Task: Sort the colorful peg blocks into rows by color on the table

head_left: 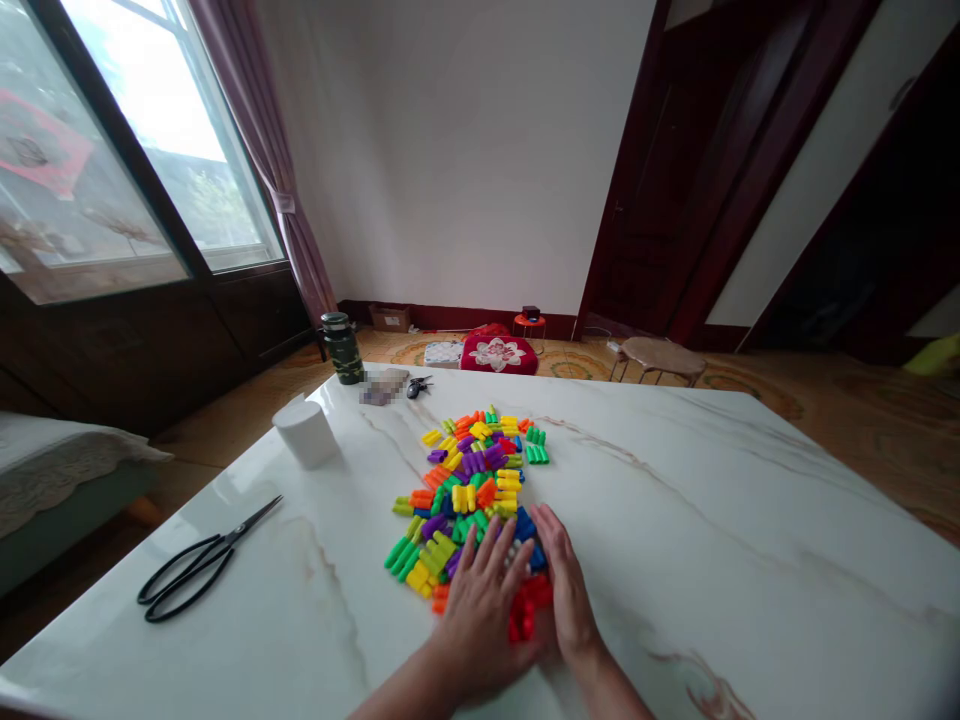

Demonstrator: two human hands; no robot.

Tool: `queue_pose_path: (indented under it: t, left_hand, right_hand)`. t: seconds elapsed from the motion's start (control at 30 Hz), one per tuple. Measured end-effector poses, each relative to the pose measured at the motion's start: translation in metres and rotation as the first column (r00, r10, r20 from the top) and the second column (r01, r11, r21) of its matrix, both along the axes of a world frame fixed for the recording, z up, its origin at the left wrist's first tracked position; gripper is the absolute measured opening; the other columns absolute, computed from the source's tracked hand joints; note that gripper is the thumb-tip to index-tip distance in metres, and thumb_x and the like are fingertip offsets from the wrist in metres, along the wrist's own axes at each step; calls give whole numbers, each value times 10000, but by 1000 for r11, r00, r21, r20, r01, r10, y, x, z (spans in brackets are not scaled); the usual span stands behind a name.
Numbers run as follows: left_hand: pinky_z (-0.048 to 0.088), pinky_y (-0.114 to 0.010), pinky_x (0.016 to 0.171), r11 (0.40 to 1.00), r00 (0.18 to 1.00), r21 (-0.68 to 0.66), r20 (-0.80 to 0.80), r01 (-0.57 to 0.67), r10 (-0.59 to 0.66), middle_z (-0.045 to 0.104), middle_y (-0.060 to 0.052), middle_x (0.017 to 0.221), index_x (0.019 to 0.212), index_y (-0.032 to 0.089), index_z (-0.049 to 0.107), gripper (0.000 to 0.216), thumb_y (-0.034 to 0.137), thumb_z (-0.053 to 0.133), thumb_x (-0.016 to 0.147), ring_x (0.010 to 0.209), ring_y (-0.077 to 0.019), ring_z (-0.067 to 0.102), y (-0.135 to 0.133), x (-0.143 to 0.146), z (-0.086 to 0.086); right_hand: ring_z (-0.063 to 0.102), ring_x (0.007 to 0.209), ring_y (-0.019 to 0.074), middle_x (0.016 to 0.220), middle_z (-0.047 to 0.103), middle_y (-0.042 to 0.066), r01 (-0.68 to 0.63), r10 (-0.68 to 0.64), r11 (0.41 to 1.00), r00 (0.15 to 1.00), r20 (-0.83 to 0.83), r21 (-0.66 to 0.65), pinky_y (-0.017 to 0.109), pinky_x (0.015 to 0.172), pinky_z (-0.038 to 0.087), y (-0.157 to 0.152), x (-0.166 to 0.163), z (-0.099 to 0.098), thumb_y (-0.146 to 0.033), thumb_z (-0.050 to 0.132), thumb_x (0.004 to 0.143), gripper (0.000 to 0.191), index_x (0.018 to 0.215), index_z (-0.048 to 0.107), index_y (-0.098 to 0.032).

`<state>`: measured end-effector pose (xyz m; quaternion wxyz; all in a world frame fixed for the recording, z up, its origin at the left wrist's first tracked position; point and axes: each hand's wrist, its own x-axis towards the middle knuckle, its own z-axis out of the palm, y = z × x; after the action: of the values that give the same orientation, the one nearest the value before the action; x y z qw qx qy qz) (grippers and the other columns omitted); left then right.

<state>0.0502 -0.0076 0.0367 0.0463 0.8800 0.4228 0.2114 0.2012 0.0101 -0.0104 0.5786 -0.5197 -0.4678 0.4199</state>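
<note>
A heap of small plastic building blocks point(472, 480) in many colours lies on the white marble table point(712, 520). My left hand point(480, 610) rests flat on the near end of the heap, fingers stretched out over purple and yellow pieces. My right hand point(566, 585) lies beside it on its edge, fingers extended along the right side of the heap. Red blocks point(529, 605) sit between the two hands, partly hidden by them. Neither hand grips anything.
Black scissors point(202, 560) lie near the table's left edge. A white cylinder point(306, 432), a dark camouflage bottle point(343, 348) and keys point(417, 385) stand at the far corner. A bed point(60, 480) is at left; a red cushion point(499, 353) and a small stool point(660, 357) are on the floor beyond.
</note>
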Motion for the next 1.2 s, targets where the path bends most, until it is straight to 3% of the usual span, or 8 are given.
queue_pose_path:
  t: [0.23, 0.37, 0.5, 0.63, 0.8, 0.97, 1.1, 1.2]
  left_hand:
    - [309, -583, 1140, 930, 941, 145, 92, -336, 326, 360, -37, 1552, 1407, 347, 478, 582, 245, 576, 843, 1444, -316, 293, 20, -24, -22]
    - [344, -593, 1120, 897, 905, 168, 202, -408, 374, 418, -31, 1512, 1389, 371, 488, 551, 320, 600, 851, 1438, -312, 302, 18, -25, -28]
    - [387, -586, 1091, 883, 889, 184, 255, -431, 380, 456, -41, 1481, 1373, 358, 499, 562, 314, 626, 827, 1413, -322, 344, 20, -25, -29]
    - [390, -581, 1090, 857, 844, 149, 323, -493, 429, 428, -74, 1498, 1389, 299, 477, 559, 255, 604, 846, 1422, -328, 328, 20, -21, -22]
    - [393, -588, 1080, 845, 826, 136, 339, -518, 451, 388, -81, 1522, 1386, 296, 483, 576, 263, 630, 830, 1424, -345, 318, 19, -19, -16]
    - [438, -570, 1023, 824, 818, 192, 367, -532, 443, 423, -101, 1489, 1341, 295, 522, 533, 287, 647, 823, 1384, -351, 375, 20, -28, -21]
    - [424, -552, 1040, 844, 784, 170, 497, -509, 372, 422, -119, 1475, 1308, 260, 535, 454, 254, 601, 859, 1374, -333, 390, 21, -37, -19]
    - [412, -521, 1063, 868, 776, 202, 570, -453, 271, 497, -104, 1407, 1269, 256, 554, 382, 217, 543, 890, 1344, -292, 435, 15, -40, -12]
  right_hand:
    - [423, 1349, 295, 1410, 510, 186, 321, -363, 931, 866, 343, 174, 451, 1147, 289, 123, 43, 17, -713, 370, 844, 762, 1274, 573, -118]
    - [432, 1350, 316, 1424, 510, 175, 277, -221, 961, 781, 584, -6, 546, 1165, 166, 201, 54, 13, -653, 326, 894, 735, 1387, 493, -134]
    - [442, 1344, 264, 1415, 542, 83, 51, -47, 999, 720, 693, 14, 546, 1168, 159, 237, 29, 13, -558, 293, 955, 574, 1366, 530, -235]
    - [368, 1398, 237, 1469, 488, 43, -177, 83, 983, 643, 761, 42, 486, 1169, 210, 236, -4, 11, -515, 311, 980, 492, 1283, 608, -265]
    - [330, 1420, 249, 1506, 437, 50, -195, 97, 980, 593, 799, 25, 502, 1170, 214, 212, -41, 9, -538, 280, 991, 516, 1288, 607, -272]
    - [217, 1466, 278, 1550, 363, 78, -164, 185, 982, 716, 674, -96, 529, 1193, 96, 195, -71, 26, -644, 273, 955, 637, 1346, 563, -234]
    - [373, 1400, 232, 1512, 428, 70, -271, 307, 952, 843, 441, -145, 487, 1156, 260, 159, -47, 40, -707, 89, 927, 765, 1473, 389, -264]
    - [423, 1365, 255, 1474, 472, 106, -130, 150, 989, 855, 496, -76, 502, 1163, 244, 102, -8, 29, -737, 156, 905, 800, 1470, 393, -222]
